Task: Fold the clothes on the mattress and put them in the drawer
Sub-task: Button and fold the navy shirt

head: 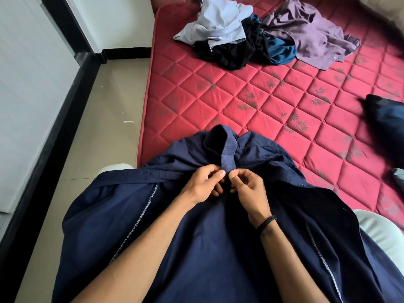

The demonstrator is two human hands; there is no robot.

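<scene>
A navy blue shirt point(196, 248) is spread over the person's lap and reaches onto the near edge of the red quilted mattress point(273, 101), with its collar point(220, 143) pointing away from the person. Both hands meet at the middle of the shirt, just below the collar. The left hand point(203, 184) pinches the fabric edge between the thumb and the curled fingers, and the right hand point(247, 182) pinches the same place from the other side – the two thumbs are almost touching each other. The shirt lies under both forearms and hangs down on both sides of the lap. A black braided wristband point(266, 223) is on the right wrist. Far from the hands, at the back part of the mattress, there is a pile of unfolded clothes: a light blue shirt point(216, 20), a black garment point(236, 51), a teal garment point(279, 51) and a mauve shirt point(312, 33) – they touch and partly cover each other. A dark cushion point(387, 119) lies at the right edge of the mattress
</scene>
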